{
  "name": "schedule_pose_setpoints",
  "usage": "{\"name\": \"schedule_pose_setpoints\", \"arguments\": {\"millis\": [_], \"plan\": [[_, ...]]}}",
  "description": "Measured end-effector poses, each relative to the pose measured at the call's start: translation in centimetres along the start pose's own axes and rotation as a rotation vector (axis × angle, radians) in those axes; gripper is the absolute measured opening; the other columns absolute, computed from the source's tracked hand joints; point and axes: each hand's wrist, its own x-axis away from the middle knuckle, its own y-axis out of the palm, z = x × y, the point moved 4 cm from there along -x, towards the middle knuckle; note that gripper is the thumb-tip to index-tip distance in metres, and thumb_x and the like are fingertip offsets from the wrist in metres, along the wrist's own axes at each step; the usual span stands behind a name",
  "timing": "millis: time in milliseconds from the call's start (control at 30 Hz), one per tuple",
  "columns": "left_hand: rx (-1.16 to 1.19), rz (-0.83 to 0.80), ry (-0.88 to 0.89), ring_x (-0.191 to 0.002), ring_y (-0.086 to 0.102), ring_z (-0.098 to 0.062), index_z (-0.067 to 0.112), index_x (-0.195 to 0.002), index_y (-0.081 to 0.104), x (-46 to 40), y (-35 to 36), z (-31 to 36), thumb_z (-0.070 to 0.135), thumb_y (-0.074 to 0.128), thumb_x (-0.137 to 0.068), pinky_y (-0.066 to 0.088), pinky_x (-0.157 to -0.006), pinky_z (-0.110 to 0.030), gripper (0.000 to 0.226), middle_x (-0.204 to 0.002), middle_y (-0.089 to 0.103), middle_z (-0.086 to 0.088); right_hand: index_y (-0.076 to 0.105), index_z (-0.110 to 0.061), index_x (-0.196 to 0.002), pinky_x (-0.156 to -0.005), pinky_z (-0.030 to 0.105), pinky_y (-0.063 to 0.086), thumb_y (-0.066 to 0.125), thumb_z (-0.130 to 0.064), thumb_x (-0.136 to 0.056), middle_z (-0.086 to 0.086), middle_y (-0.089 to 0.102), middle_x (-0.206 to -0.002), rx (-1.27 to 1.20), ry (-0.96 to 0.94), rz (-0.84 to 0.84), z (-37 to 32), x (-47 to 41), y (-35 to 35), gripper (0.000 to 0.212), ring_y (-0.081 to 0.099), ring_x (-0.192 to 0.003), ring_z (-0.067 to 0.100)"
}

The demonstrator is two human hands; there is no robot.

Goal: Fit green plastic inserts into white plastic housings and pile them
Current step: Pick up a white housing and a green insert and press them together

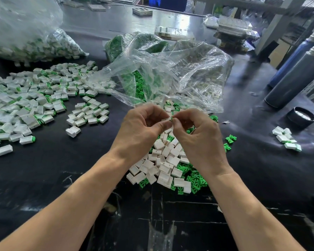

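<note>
Left hand (pixel 143 126) and right hand (pixel 194 131) meet above the black table (pixel 62 169), fingers curled. Left pinches a small white plastic housing (pixel 168 119); right pinches a green plastic insert (pixel 171 120) at its right end. Long axis roughly left-right, mostly hidden. Loose white and green parts (pixel 167 160) heaped below; assembled pile (pixel 34 102) left.

2 flasks (pixel 295 69), black cap (pixel 301 117), black table (pixel 62 169)

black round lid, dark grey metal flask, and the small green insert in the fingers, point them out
black round lid (pixel 301 117), head view, on its shiny top.
dark grey metal flask (pixel 295 78), head view, mid-body.
small green insert (pixel 171 119), head view, the tip showing between both hands' fingertips.
</note>
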Motion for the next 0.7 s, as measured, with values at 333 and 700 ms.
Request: {"name": "schedule_pose_setpoints", "arguments": {"millis": [333,700], "plan": [[-0.302,0.067,-0.103,-0.072,0.065,0.002,0.031,-0.096,0.071,-0.8,-2.5,-1.9,0.023,0.076,-0.091,0.05,-0.064,-0.016,0.011,-0.083,0.069,0.011,0.072,-0.028,-0.096,-0.065,0.007,0.047,0.075,-0.021,-0.094,-0.018,0.07,-0.084,-0.021,0.104,0.009,1.3,-0.2,-0.2,0.008,0.065,-0.079,-0.003],[-0.912,0.318,-0.279,-0.102,0.067,-0.031,0.027,-0.091,0.078,-2.4,-8.7,-4.2,0.03,0.075,-0.09,0.047,-0.082,-0.035,0.005,-0.105,0.076,-0.004,0.067,-0.029,-0.081,-0.051,0.022,0.042,0.061,-0.046,-0.101,-0.012,0.066,-0.063,0.008,0.29,0.081,3.7,-0.7,-1.6,0.027,0.054,-0.051,0.002]]}}
